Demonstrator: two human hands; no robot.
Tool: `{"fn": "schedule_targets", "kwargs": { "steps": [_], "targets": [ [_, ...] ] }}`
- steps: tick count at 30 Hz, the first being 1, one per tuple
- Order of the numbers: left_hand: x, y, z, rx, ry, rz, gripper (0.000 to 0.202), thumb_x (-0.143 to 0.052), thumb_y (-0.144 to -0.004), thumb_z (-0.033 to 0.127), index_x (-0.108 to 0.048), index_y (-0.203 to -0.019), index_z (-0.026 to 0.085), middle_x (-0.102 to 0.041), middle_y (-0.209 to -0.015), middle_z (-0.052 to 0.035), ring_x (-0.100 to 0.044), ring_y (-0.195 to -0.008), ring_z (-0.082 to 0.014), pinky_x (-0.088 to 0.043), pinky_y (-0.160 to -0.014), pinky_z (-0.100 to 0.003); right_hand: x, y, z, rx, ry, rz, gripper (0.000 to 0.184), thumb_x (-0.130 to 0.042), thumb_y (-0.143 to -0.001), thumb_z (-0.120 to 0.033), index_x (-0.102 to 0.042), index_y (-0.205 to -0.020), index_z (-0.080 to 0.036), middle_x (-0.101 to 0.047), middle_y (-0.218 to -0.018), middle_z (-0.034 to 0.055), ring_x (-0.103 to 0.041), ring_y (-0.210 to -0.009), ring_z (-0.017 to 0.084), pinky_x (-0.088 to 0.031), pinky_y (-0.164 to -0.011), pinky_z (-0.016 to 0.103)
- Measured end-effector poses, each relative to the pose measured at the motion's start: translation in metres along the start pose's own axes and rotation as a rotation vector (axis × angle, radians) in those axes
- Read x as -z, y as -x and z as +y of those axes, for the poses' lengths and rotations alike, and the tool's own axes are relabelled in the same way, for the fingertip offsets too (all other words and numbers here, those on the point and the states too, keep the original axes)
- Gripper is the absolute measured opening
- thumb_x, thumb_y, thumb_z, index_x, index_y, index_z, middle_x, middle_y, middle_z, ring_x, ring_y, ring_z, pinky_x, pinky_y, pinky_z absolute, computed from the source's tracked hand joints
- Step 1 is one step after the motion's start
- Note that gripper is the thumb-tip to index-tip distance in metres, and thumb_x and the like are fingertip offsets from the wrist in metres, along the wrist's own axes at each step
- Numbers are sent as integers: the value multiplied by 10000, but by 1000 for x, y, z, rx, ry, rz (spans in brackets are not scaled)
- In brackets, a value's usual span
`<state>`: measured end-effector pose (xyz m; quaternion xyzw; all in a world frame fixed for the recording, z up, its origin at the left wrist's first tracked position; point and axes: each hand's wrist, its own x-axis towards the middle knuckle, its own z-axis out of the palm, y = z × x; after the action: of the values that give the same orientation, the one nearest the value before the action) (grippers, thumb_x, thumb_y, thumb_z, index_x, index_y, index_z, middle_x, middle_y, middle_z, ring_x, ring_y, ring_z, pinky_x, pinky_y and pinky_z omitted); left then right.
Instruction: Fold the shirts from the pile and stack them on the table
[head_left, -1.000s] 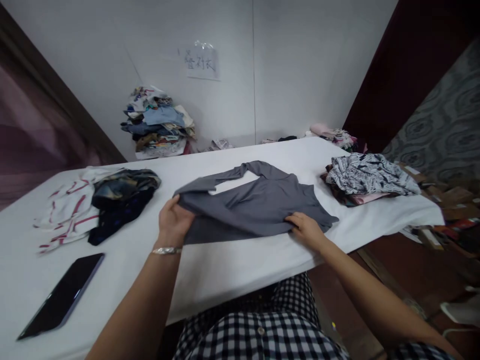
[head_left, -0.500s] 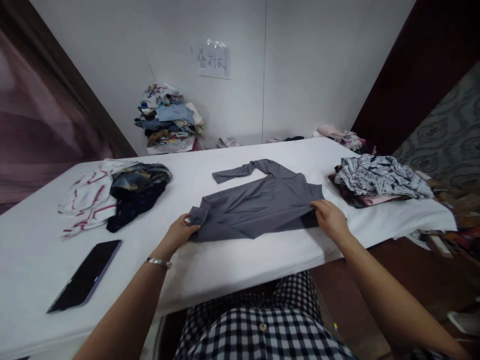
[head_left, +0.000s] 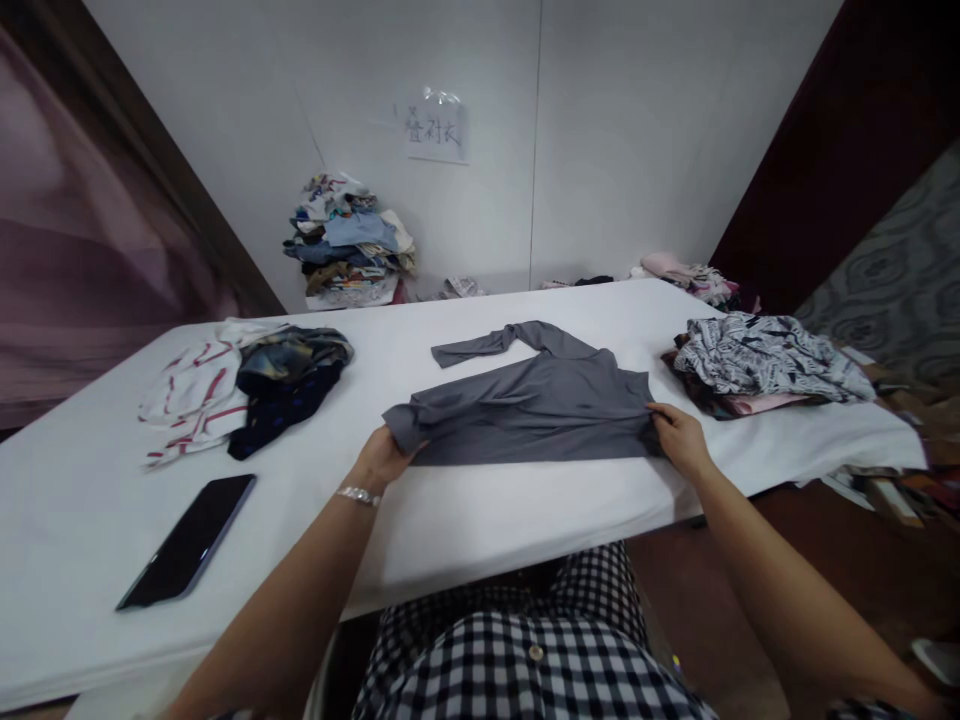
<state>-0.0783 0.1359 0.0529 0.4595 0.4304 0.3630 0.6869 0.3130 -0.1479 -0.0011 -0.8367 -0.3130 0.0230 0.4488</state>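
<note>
A grey long-sleeved shirt (head_left: 525,400) lies across the white-covered table in front of me, with one sleeve stretched out at the far side, bent toward the left. My left hand (head_left: 384,455) grips the shirt's left end, the cloth partly covering the fingers. At the right end, my right hand (head_left: 679,435) pinches the near edge between thumb and fingers. The near part of the cloth is folded over, with its front edge nearly straight between both hands.
Left of the shirt are a white-and-red garment (head_left: 199,395) and a dark garment (head_left: 289,385). A phone (head_left: 187,540) lies nearer. To the right is a stack topped by a black-and-white print garment (head_left: 772,355). A tall clothes pile (head_left: 352,240) stands by the wall.
The shirt's near edge has been drawn inward and is straighter. My left hand has shifted right and under the cloth; my right hand has moved slightly right along with my view.
</note>
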Motion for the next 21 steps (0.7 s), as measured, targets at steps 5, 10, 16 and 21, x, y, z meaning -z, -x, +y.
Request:
{"fn": "schedule_targets", "kwargs": {
  "steps": [5, 10, 16, 21],
  "targets": [
    [22, 6, -3, 70, 18, -83, 177, -602, -668, 297, -647, -798, 187, -698, -743, -35, -661, -768, -209, -546, -693, -316, -1, 5, 16, 2, -33, -94, 426, -503, -780, -330, -691, -1101, -121, -719, -958, 98, -643, -828, 209, -508, -762, 329],
    [11, 4, 17, -20, -344, -78, 511, -653, -695, 550, -652, -1049, 181, -699, -869, -45, -655, -863, -204, -507, -701, -289, 1, -5, 1, 109, 216, -218, 534, -586, -773, -318, -606, -1286, -172, -699, -1127, 95, -657, -871, 223, -519, -813, 353],
    [-32, 20, 10, -529, -1131, 37, 553, -645, -752, 553, -620, -1159, 179, -666, -1119, -98, -607, -1031, -258, -446, -919, -368, -16, -20, -48, 184, 406, -370, 467, -438, -920, -462, -679, -1182, -159, -661, -1232, 130, -606, -1139, 293, -460, -958, 380],
    [-67, 35, -20, -674, -1663, -202, 329, -607, -840, 456, -665, -984, 166, -653, -1040, -102, -586, -1024, -264, -431, -885, -375, -30, -39, -65, 199, 613, -526, 381, -414, -935, -319, -747, -1017, -152, -724, -1062, 154, -662, -1025, 293, -478, -859, 353]
  ]
}}
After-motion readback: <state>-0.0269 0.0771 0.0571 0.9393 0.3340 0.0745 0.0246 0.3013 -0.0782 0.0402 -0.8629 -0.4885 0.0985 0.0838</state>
